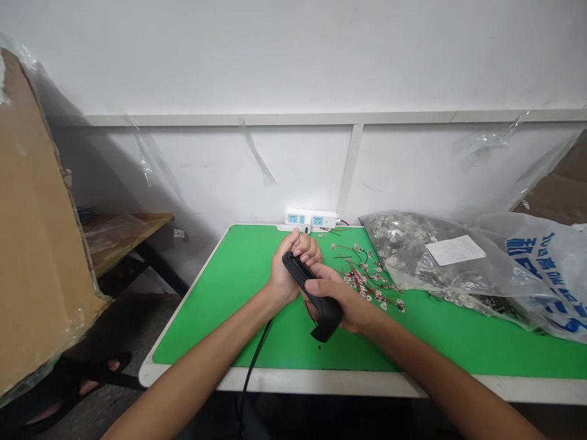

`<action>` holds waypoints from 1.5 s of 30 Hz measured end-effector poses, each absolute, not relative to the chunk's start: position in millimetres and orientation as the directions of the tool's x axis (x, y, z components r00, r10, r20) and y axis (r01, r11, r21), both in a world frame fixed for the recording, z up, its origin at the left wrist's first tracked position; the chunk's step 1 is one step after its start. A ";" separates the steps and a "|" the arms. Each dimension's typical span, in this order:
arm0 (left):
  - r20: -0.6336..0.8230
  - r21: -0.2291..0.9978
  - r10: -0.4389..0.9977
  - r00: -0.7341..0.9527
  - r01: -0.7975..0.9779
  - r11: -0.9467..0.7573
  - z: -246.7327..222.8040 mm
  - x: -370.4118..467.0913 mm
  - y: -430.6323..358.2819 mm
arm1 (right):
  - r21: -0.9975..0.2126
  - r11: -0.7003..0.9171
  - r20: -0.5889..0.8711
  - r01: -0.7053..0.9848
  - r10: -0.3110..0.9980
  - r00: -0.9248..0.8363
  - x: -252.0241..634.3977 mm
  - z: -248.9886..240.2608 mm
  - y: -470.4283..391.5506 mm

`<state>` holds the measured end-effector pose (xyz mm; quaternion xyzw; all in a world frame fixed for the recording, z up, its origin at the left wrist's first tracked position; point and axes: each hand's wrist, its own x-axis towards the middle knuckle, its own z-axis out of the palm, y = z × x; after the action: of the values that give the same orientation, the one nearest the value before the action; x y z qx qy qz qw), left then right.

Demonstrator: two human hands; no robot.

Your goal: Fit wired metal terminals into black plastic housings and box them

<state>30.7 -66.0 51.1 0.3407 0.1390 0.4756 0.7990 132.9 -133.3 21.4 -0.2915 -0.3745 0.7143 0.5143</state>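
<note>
Nearest, a black cable [254, 362] hangs over the front edge of the green tabletop [206, 305], to the left of the black curved housing [326, 311]; a tiny dark speck [320, 348] lies just on the near side of that housing. The housing itself is held above the tabletop, tilted, with the right hand [343, 298] clamped on it, thumb across its upper face. Just beyond and left of it, the left hand [293, 266] has its fingers curled together; whether they grip anything is hidden. Right of the housing and farther off lie scattered small metal parts [362, 282] with red and black wires. Well to its right, a clear plastic bag [408, 244] holds many small silvery pieces and bears a white label [456, 249]; beside this, a blue-printed bag [545, 269] has contents I cannot make out. Farthest beyond the housing is a white power strip [312, 218].
</note>
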 end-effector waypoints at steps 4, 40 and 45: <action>0.095 0.669 0.855 0.510 -0.669 0.325 49.7 31.1 -65.2 | -0.838 -0.199 -0.042 -0.509 0.952 -0.304 133.3 20.9 -133.0; 0.099 0.648 0.867 0.488 -0.693 0.316 45.1 31.0 -64.5 | -0.829 -0.225 -0.074 -0.513 0.952 -0.298 133.7 19.3 -130.8; 0.100 0.631 0.877 0.471 -0.711 0.309 41.5 31.3 -63.9 | -0.829 -0.226 -0.061 -0.512 0.946 -0.318 134.0 14.0 -129.1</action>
<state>31.3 -63.9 41.5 0.3131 0.1322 0.4972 0.7983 134.0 -129.1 14.0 -0.2961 -0.3663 0.7246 0.5031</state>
